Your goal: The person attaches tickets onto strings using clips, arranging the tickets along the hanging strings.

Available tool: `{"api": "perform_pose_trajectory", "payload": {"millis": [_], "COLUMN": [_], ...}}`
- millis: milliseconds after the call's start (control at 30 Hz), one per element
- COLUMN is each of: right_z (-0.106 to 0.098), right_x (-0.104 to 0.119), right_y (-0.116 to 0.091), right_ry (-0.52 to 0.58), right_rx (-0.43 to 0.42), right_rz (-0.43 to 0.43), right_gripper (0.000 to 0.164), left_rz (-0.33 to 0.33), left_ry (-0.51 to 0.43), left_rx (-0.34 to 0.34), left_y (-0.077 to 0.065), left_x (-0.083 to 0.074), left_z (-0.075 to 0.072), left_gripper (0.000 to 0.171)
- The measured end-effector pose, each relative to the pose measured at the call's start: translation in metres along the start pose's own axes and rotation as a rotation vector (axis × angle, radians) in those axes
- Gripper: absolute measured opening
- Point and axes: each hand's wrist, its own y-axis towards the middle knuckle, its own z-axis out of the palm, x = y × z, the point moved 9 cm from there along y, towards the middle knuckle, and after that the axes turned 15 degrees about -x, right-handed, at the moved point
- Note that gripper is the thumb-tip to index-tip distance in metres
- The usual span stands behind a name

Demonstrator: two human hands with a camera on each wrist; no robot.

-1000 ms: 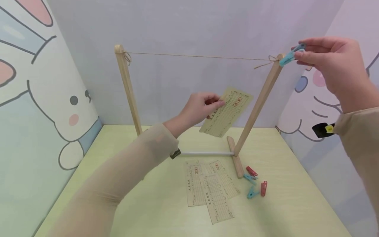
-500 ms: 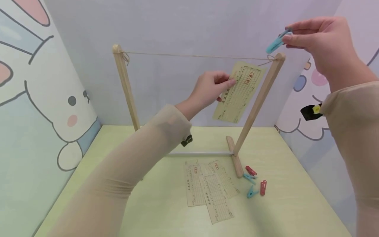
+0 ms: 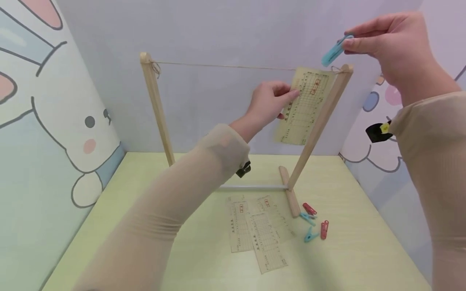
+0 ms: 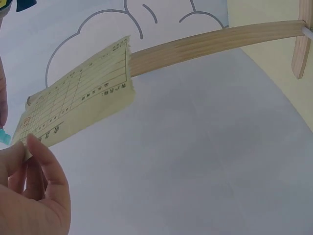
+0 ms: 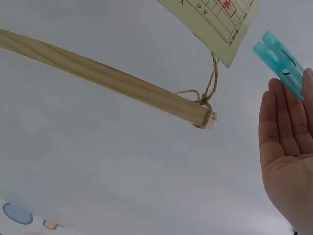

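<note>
My left hand [image 3: 271, 103] pinches the left edge of a yellowish printed paper slip [image 3: 307, 107] with a red stamp box. In the head view the slip's top edge overlaps the twine [image 3: 218, 65] near its right end. Above and right of it, my right hand [image 3: 395, 50] pinches a light blue clothespin [image 3: 335, 51] between thumb and fingers. The right wrist view shows that clothespin [image 5: 281, 61] apart from the slip's corner [image 5: 220, 24]. In the left wrist view the left hand's thumb and finger [image 4: 41, 166] grip one end of the slip [image 4: 80, 90].
Wooden posts [image 3: 156, 109] carry the twine, joined low by a pale rod [image 3: 255, 187]. Several printed slips [image 3: 267, 242] lie overlapping on the table [image 3: 196, 250]. Red clothespins [image 3: 324, 229] and blue clothespins [image 3: 310, 234] lie at the right post's foot.
My left hand has raised the slip up and rightward to the twine. My right hand, still holding the blue clothespin, has moved up and left, above the twine's right end.
</note>
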Motion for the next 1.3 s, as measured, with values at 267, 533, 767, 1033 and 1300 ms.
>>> {"api": "perform_pose_trajectory", "payload": {"millis": [267,533,767,1033,1300], "right_z": [0.000,0.003,0.012,0.020,0.026], "right_x": [-0.002,-0.011,-0.010,-0.008,-0.008], "right_y": [0.002,0.001,-0.001,-0.005,-0.005], "right_ry": [-0.121,-0.220,-0.239,-0.270,-0.337], "right_rx": [-0.021,-0.009,0.009,0.027,0.051], "right_rz": [-0.015,-0.031,-0.088,-0.109,-0.152], "right_gripper": [0.043,0.045,0.041,0.034,0.032], "left_rz": [-0.046,-0.063,-0.092,-0.117,-0.128], "left_ry": [0.013,0.011,-0.001,-0.019,-0.043], "left_rx": [-0.022,-0.015,-0.030,-0.023,-0.011], "left_y": [0.001,0.000,0.000,-0.001,0.001], "left_x": [0.004,0.007,0.011,0.017,0.018], "left_z": [0.006,0.011,0.009,0.010,0.014], "left_gripper": [0.018,0.019,0.017,0.018,0.019]}}
